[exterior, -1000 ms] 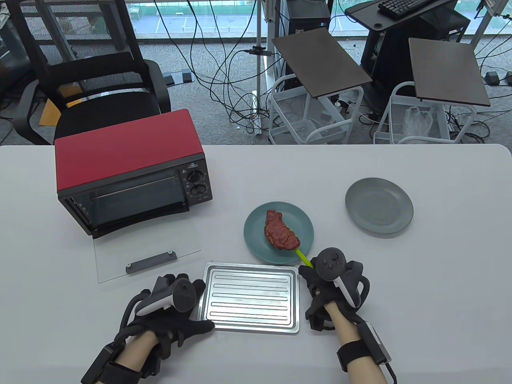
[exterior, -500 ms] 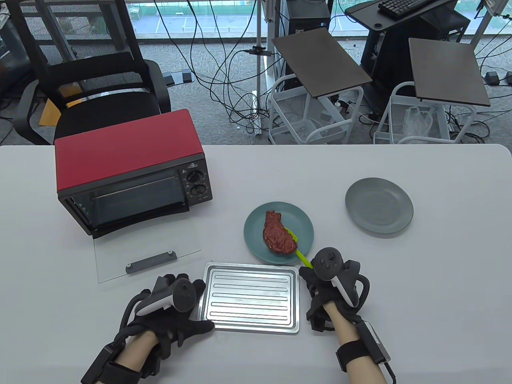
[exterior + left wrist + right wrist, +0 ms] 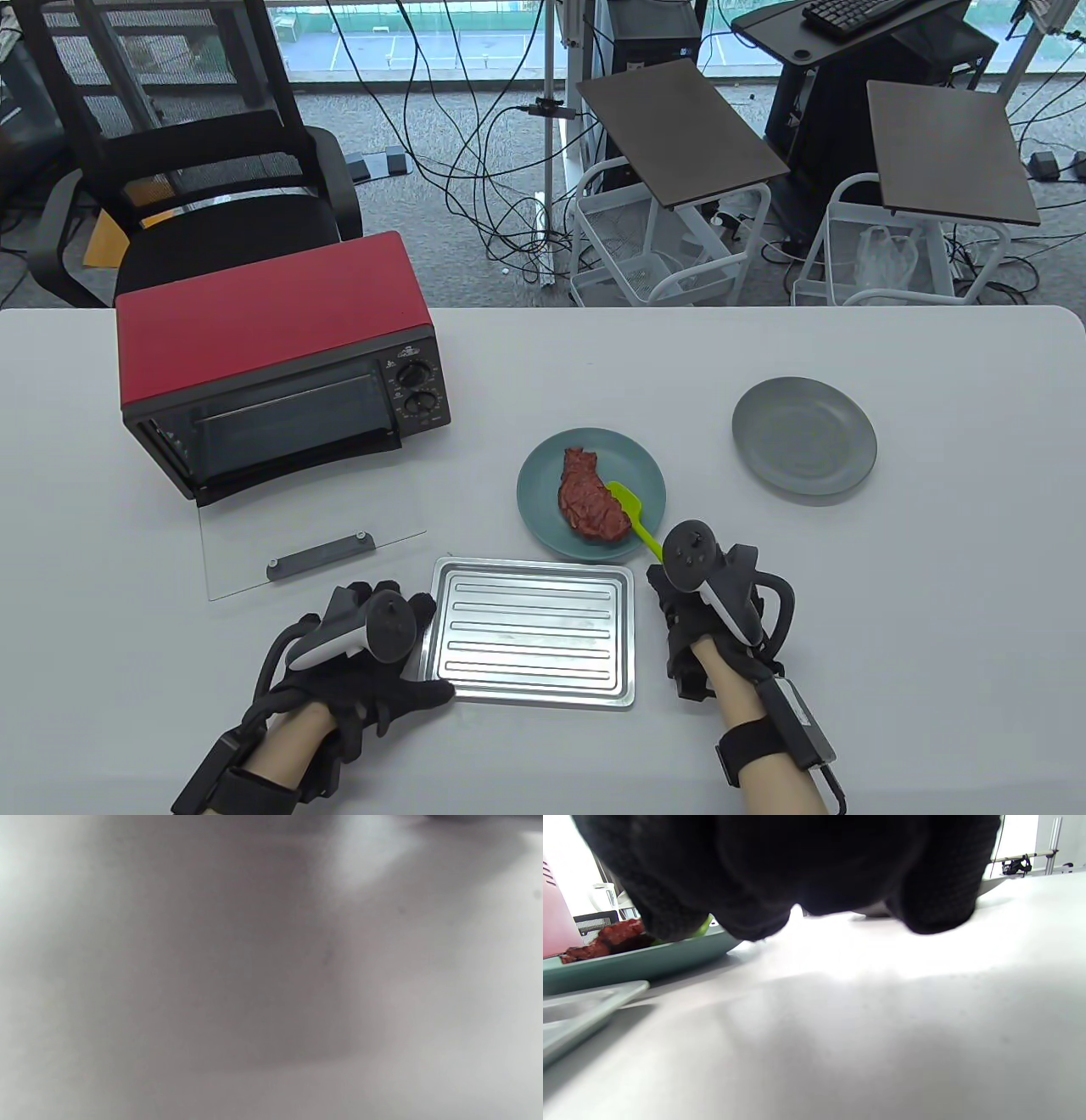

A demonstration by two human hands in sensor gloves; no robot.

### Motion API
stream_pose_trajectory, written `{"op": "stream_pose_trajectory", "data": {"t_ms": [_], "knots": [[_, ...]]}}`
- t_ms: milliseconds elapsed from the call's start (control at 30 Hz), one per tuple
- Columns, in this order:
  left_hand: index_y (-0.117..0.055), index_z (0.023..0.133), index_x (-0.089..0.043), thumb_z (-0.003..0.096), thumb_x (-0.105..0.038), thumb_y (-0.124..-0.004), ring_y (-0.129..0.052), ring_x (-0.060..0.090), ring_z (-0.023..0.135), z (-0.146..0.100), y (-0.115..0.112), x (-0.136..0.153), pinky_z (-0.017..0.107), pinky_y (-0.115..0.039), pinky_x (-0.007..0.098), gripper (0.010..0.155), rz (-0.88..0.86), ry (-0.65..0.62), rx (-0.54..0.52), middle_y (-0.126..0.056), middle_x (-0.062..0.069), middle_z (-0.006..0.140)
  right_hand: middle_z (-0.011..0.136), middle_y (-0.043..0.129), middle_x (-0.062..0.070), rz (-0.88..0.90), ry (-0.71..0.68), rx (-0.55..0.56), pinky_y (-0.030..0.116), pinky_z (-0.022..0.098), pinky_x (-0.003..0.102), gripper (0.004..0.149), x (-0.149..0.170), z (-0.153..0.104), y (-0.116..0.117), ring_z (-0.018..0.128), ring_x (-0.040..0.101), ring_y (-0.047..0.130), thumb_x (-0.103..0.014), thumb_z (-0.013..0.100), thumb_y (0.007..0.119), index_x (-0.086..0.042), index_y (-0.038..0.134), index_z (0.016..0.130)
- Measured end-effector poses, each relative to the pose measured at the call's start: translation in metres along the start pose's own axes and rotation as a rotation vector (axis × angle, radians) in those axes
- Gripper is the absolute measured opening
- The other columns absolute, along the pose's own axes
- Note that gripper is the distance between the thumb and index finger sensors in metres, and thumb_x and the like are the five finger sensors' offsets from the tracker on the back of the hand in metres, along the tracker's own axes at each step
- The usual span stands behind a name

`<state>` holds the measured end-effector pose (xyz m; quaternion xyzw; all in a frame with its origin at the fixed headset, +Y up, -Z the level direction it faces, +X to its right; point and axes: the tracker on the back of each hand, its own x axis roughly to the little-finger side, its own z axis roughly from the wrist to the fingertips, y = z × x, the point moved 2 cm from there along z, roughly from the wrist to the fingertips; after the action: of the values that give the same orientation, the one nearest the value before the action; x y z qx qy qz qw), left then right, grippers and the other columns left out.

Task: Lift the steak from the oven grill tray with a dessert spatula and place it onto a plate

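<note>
steak (image 3: 591, 495) rests on teal plate (image 3: 543, 518) | right hand (image 3: 704, 594) grips spatula (image 3: 632, 513) beside it | left hand (image 3: 373, 658) flat on counter, steadying tray (image 3: 532, 630) | risk: spatula blade drags steak sideways

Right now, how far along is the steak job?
Nearly done: the steak lies on the teal plate and the grill tray is bare. The right hand holds the green spatula beside the steak. Left: set the spatula down.

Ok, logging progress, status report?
Right hand grips green spatula. Left hand rests at tray. Steak on teal plate. Nothing blocking.
</note>
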<state>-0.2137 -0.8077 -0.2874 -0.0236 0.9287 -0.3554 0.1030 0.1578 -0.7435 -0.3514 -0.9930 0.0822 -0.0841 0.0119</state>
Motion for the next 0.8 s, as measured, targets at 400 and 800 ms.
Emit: {"op": "stream_pose_trajectory", "data": {"t_ms": [400,800], "knots": [[0.016,0.099,-0.043,0.0389,-0.093,-0.049,0.017,0.041,0.106,0.000,0.000,0.000,0.067,-0.013,0.081,0.102,0.000,-0.002,0.000,0.022,0.000,0.109,0.029,0.094,-0.007,-0.180,-0.034,0.063,0.085,0.043,0.046,0.041,0.000,0.000,-0.011,0.012,0.015,0.093,-0.046,0.041,0.088,-0.014,0.093,0.066],[0.016,0.099,-0.043,0.0389,-0.094,-0.049,0.018,0.041,0.106,0.000,0.000,0.001,0.067,-0.013,0.081,0.102,0.001,-0.003,0.003,0.022,0.000,0.109,0.029,0.094,-0.007,-0.351,-0.062,0.149,0.085,0.043,0.046,0.041,0.015,-0.003,-0.030,0.012,0.015,0.094,-0.047,0.041,0.088,-0.014,0.092,0.066]]}}
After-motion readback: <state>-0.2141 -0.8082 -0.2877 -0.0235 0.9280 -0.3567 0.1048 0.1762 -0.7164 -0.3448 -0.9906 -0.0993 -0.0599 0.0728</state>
